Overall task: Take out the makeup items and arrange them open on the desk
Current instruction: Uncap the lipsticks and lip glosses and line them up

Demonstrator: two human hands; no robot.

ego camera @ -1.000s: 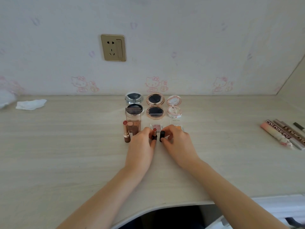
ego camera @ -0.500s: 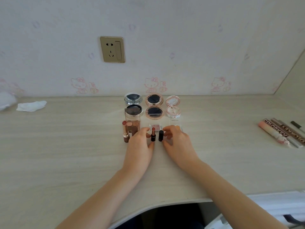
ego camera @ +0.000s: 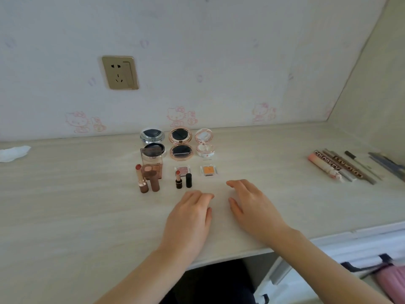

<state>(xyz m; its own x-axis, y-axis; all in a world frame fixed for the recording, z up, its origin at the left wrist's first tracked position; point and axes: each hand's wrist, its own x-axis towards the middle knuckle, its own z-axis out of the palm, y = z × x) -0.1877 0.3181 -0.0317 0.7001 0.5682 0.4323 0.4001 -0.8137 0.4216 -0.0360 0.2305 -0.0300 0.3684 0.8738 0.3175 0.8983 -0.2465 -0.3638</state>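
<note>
In the head view, I see my left hand [ego camera: 188, 218] and right hand [ego camera: 252, 207] relaxed and empty at centre frame, just below the uncapped black lipstick [ego camera: 178, 179] and its cap [ego camera: 189, 180], which a careless reach right for the tubes [ego camera: 328, 166] could topple.

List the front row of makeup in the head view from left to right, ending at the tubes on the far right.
Rose-gold lipstick → brown cap → black lipstick → black cap → orange eyeshadow pan → pink tubes.
</note>
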